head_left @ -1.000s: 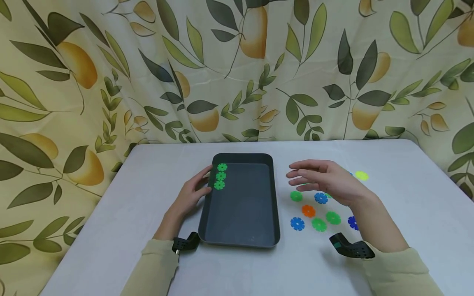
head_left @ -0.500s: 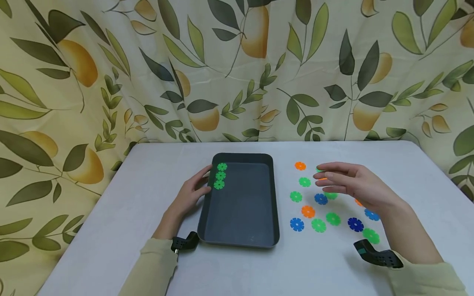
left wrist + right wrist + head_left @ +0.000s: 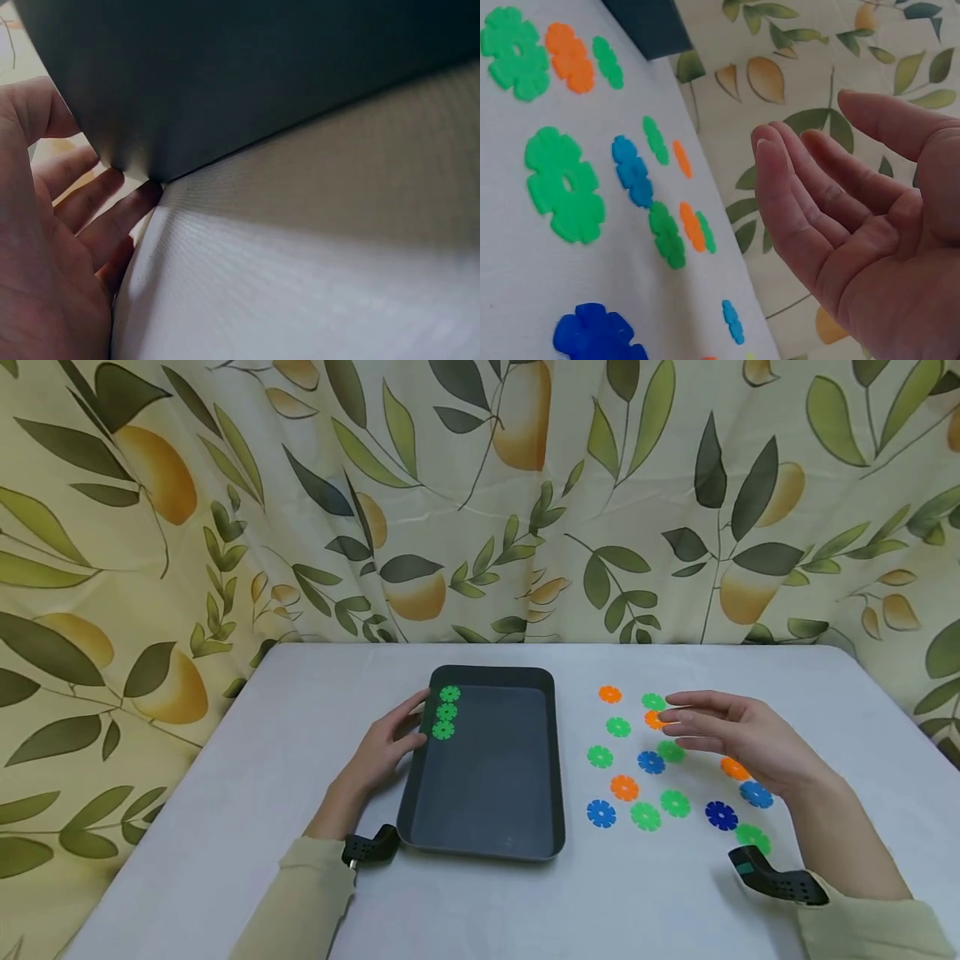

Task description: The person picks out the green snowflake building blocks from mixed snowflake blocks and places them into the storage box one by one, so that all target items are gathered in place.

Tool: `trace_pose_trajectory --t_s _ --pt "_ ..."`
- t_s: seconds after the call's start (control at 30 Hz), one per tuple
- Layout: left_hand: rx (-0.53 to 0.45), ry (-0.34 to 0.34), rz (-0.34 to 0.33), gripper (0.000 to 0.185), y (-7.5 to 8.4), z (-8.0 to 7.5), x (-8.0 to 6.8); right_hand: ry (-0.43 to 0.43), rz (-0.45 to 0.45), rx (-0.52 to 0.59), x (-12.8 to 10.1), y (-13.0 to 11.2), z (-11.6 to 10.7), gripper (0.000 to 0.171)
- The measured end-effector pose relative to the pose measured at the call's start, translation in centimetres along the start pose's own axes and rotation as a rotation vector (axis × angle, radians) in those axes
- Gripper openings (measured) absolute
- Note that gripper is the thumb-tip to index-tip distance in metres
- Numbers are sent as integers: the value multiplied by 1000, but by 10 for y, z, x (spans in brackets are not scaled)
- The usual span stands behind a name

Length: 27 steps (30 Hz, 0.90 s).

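Observation:
Against the left side of a dark grey tray (image 3: 491, 777), my left hand (image 3: 375, 756) touches the outer wall with extended fingers. Three green flower-shaped discs (image 3: 446, 712) lie in a column inside the tray, near its upper left. Over the loose discs on the right, my right hand (image 3: 727, 727) hovers with relaxed fingers and holds nothing. A green disc (image 3: 653, 702) and an orange disc (image 3: 653, 719) lie by its fingertips. In the left wrist view, fingertips (image 3: 150, 193) meet the tray wall (image 3: 247, 67). The right wrist view shows the bare right palm (image 3: 870, 262).
Several green, orange and blue discs spread over the white tablecloth (image 3: 480, 906) right of the tray, among them a dark blue disc (image 3: 722, 816) and a light blue disc (image 3: 602, 813). A fruit-patterned curtain (image 3: 480, 527) hangs behind the table.
My right hand has moved to the right, away from the tray, uncovering several discs at the back. My left hand has stayed at the tray's left side.

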<state>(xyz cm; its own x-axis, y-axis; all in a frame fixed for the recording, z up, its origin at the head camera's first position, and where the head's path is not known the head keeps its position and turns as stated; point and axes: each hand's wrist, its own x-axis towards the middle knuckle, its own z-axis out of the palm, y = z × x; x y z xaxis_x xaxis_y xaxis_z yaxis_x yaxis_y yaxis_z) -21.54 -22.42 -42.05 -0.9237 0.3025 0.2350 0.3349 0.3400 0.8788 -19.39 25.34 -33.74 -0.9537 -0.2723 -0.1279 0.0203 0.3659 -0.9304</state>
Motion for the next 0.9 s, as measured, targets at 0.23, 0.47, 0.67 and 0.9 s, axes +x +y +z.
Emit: trace_pose_trajectory --t_s 0.23,0.47,0.67,0.9 --pt "9 3 18 64 0 0 3 14 43 -45 2 6 -2 63" --pt "-7 2 9 65 -1 1 0 22 83 -158 2 13 -3 65" --pt "-9 5 -6 65 2 1 0 30 75 -232 2 14 -4 65" --pt "9 12 -25 64 1 1 1 35 69 -297 5 21 -8 62"
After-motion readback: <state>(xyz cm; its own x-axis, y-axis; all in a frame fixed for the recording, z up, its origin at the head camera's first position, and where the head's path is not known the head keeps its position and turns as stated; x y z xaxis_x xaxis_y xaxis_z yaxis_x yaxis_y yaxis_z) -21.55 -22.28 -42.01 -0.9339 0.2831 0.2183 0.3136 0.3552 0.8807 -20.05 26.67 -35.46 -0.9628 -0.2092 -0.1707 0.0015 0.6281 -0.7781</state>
